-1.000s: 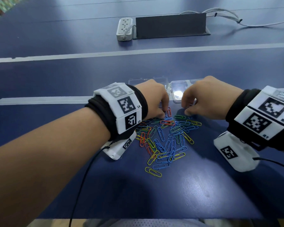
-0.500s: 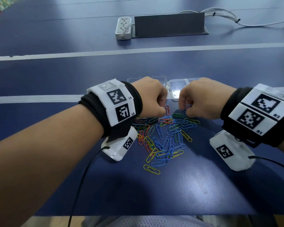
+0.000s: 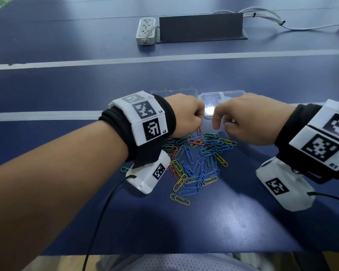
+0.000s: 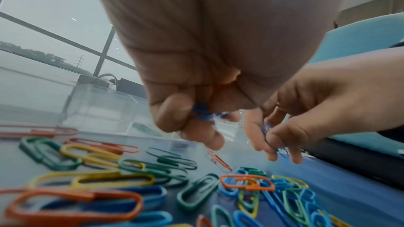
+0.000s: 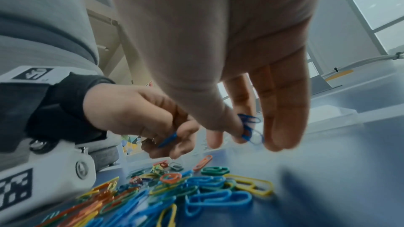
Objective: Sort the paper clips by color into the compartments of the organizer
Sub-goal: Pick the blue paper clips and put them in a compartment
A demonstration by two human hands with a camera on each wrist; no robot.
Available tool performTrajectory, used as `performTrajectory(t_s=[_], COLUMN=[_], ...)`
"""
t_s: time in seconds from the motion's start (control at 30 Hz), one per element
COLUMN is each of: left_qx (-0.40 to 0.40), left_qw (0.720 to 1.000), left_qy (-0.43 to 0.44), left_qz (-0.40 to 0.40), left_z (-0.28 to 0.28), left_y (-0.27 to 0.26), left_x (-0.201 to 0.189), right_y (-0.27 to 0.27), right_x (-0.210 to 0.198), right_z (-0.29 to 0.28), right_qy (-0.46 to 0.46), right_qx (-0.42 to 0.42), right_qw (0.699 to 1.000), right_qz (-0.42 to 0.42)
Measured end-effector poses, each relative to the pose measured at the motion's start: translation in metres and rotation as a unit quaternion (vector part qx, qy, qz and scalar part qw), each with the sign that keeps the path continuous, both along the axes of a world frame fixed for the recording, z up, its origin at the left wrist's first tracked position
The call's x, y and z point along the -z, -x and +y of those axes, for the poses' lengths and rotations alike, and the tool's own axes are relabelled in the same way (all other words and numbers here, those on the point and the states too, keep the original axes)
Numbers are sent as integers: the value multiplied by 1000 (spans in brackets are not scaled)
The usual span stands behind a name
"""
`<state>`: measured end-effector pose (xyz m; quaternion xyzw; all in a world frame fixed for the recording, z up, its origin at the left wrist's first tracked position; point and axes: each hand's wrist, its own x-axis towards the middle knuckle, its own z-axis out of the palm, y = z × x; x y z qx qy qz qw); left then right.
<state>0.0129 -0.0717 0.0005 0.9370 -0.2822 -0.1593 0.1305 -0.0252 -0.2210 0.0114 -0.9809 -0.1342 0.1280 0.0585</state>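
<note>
Blue plastic-coated wire paper clips are pinched in both hands above the pile: the left hand curls its fingers round a small bunch of blue clips, and the right hand nips a few more blue clips between thumb and fingertips. Below them the loose heap of mixed blue, green, yellow and orange paper clips lies on the dark blue table, with the clear plastic compartment organizer just beyond the knuckles. Such clips are likely light, springy and slick, prone to hooking into one another, so a sideways pinch across the looped end should hold best, with a shake to free any tangled strays
</note>
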Motion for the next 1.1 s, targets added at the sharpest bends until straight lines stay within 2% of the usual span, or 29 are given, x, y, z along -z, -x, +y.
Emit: performTrajectory(t_s=[0.13, 0.33, 0.5, 0.77, 0.97, 1.1], left_qx=[-20, 12, 29, 22, 28, 24], left_qw=[1000, 996, 994, 997, 996, 995], left_qy=[-13, -72, -98, -74, -79, -88], left_qz=[6, -47, -38, -21, -29, -34], left_z=[-6, -9, -11, -10, -10, -12], left_y=[2, 4, 6, 2, 2, 6], left_x=[0, 4, 2, -1, -2, -3], right_y=[5, 8, 5, 10, 29, 33], right_x=[5, 9, 11, -5, 2, 7], right_z=[3, 6, 5, -5, -8, -2], right_qy=[-11, -16, -10, -50, 5, 22], right_qx=[0, -14, -4, -9, -21, -19], right_qw=[1000, 1000, 1000, 999, 999, 1000], right_qz=[25, 17, 14, 1, 26, 11])
